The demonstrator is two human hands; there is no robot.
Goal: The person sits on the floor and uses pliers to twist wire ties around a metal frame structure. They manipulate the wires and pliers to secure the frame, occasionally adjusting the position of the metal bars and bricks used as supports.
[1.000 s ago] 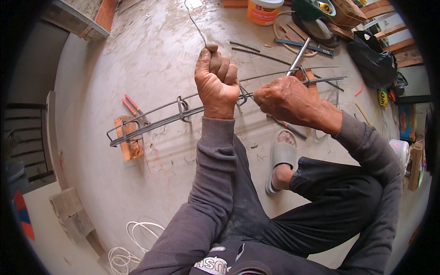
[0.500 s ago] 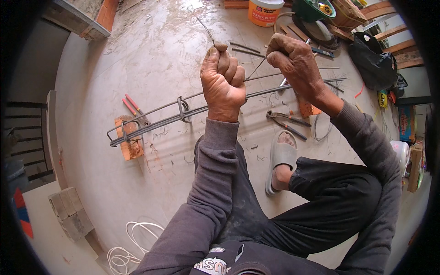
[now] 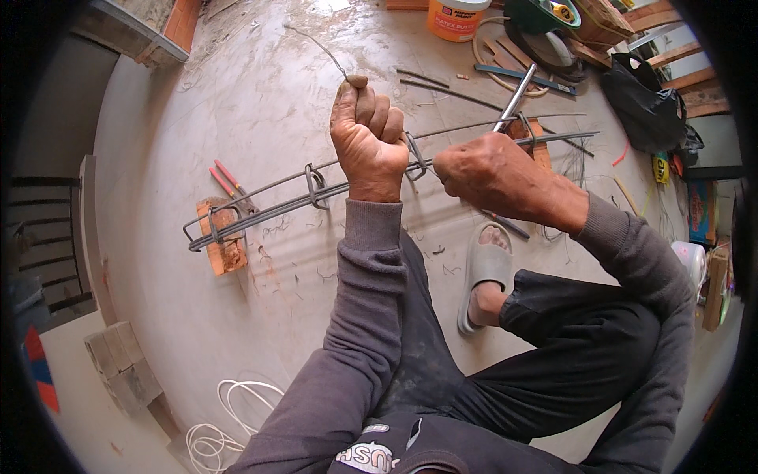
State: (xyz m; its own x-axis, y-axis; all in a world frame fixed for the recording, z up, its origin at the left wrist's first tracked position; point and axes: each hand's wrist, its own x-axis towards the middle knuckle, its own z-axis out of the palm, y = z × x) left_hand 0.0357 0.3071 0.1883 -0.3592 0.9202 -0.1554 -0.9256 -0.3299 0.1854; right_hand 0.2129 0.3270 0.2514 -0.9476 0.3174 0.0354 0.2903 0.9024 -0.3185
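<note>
My left hand (image 3: 367,142) is closed, raised over the middle of a rebar cage, pinching a thin tie wire (image 3: 322,47) whose free end sticks up and to the left. My right hand (image 3: 505,175) is a fist, lower and further right, in front of the cage; whatever lies inside its fingers is hidden. The cage (image 3: 276,201) is long dark bars with square stirrups, resting on a brick (image 3: 225,241) at its left end and another brick (image 3: 540,150) at its right. A silver tube (image 3: 517,99) lies across the bars beyond my right hand.
Red-handled pliers (image 3: 227,180) lie by the left brick. Pincers (image 3: 509,226) are partly covered by my right hand. Loose rods (image 3: 426,83), an orange-and-white bucket (image 3: 454,22) and a black bag (image 3: 639,107) lie farther off. White cable (image 3: 213,442) coils at lower left.
My right hand has come down toward me, away from the wire stretch between the hands. My left hand has shifted slightly left, still pinching the wire. The silver tube is more exposed.
</note>
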